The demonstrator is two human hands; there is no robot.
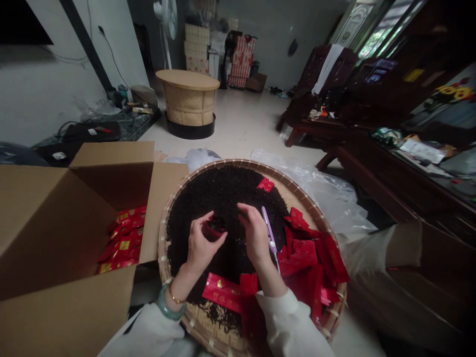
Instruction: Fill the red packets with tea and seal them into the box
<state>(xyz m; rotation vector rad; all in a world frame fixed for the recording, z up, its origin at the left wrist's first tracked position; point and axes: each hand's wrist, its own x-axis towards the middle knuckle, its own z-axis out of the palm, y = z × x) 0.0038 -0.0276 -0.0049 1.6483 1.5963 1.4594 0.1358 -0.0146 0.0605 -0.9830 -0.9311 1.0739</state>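
Observation:
A round woven bamboo tray [165,218] holds a heap of dark loose tea leaves [219,198]. Over its middle, my left hand [201,243] pinches a small red packet [212,229] that stands open at the top. Beside it, my right hand [255,233] has its fingers curled at the packet's mouth, and a purple and white tool [269,233] lies along that hand. Several empty red packets [308,253] are piled on the right side of the tray. Other red packets [225,292] lie near my wrists, and one more red packet [265,185] rests at the far side.
An open cardboard box [74,238] on the left holds several filled red packets [124,238]. Clear plastic sheeting [320,188] lies behind the tray. Dark wooden furniture [390,163] stands on the right, a round wooden drum [189,101] on the floor ahead.

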